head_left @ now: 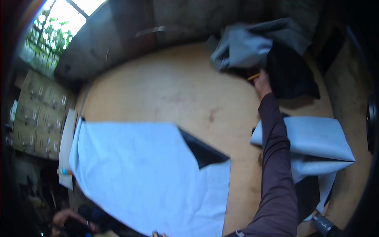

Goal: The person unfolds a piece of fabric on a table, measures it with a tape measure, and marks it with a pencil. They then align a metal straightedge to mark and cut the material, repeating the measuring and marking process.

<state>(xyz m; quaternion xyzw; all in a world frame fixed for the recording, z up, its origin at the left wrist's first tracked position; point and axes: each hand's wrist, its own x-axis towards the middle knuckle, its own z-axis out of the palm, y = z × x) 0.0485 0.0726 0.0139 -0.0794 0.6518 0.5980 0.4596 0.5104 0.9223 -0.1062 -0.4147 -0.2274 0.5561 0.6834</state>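
Our right hand (262,82) closed on an orange pencil (254,76) at the far counter (166,87), beside crumpled grey fabric (248,45); our left hand is out of view

My right arm stretched straight out ahead of me in its dark sleeve, and my right hand (263,83) was closed, knuckles up. My left hand was out of sight.
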